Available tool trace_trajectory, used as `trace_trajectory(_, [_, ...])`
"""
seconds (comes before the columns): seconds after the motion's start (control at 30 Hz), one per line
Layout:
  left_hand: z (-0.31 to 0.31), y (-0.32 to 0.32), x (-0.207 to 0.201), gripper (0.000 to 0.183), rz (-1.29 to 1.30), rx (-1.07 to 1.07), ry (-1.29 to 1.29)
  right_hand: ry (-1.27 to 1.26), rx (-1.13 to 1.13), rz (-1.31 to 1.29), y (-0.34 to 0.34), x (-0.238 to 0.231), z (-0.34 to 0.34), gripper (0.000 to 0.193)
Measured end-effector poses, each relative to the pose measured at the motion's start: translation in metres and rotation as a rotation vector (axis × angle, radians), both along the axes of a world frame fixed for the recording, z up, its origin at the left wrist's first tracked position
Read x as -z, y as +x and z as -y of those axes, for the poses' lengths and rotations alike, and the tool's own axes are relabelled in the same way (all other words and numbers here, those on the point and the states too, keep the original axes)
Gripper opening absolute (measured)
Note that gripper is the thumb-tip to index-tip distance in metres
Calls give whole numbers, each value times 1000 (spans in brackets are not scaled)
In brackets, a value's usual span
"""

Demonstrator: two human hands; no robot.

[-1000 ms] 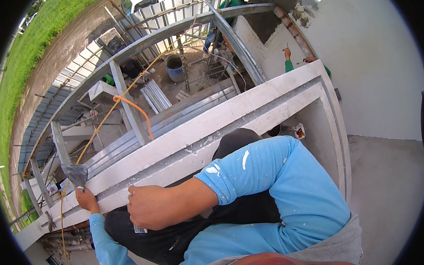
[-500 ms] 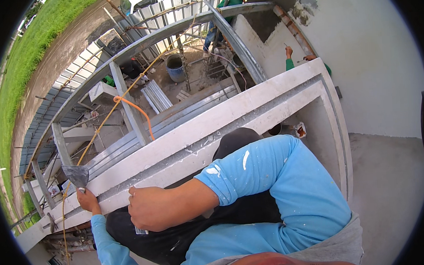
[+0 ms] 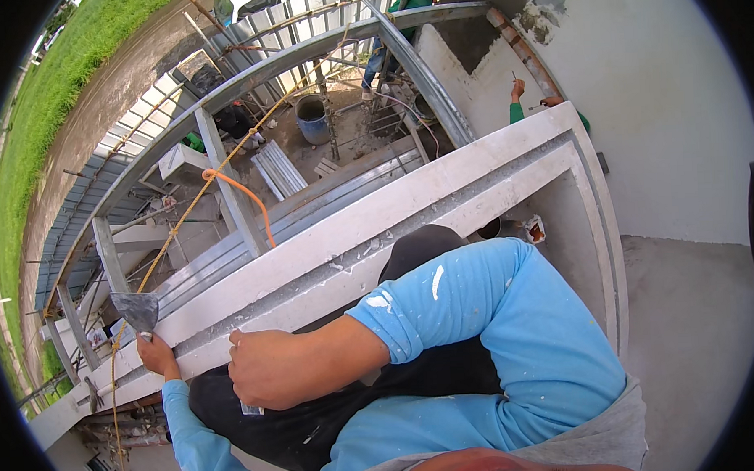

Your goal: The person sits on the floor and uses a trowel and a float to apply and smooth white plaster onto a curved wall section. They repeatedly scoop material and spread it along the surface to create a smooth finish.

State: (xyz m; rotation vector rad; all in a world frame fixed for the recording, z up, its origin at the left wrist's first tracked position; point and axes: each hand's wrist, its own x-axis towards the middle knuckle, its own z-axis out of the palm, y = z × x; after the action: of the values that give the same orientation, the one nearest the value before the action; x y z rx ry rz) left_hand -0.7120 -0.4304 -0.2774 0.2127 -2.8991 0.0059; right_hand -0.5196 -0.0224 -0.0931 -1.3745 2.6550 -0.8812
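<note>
My left hand (image 3: 157,354) reaches out at the lower left and grips a putty knife (image 3: 137,310), whose wide grey blade rests against the top of a white moulded ledge (image 3: 409,209). My right hand (image 3: 269,368) is curled into a loose fist in front of me, over my dark trousers, with a small flat piece partly showing beneath it. Both arms wear light blue sleeves spotted with white paint. The ledge runs diagonally from lower left to upper right.
Beyond the ledge a grey steel frame (image 3: 232,200) spans a yard far below, with a blue bucket (image 3: 311,119), an orange hose (image 3: 245,195) and a yellow rope (image 3: 175,232). Another person's green-sleeved hand (image 3: 517,95) touches the white wall (image 3: 666,122) at the upper right.
My left hand with the putty knife has shifted slightly along the ledge. The right fist stays almost still.
</note>
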Motion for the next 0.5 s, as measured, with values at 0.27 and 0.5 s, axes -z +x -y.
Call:
trace_trajectory(0.27, [0, 0, 1, 42, -8, 2, -11, 4, 2, 3, -1, 2, 1, 24])
trace_trajectory(0.5, [2, 0, 2, 42, -26, 10, -5, -12, -10, 15, -2, 5, 1, 23])
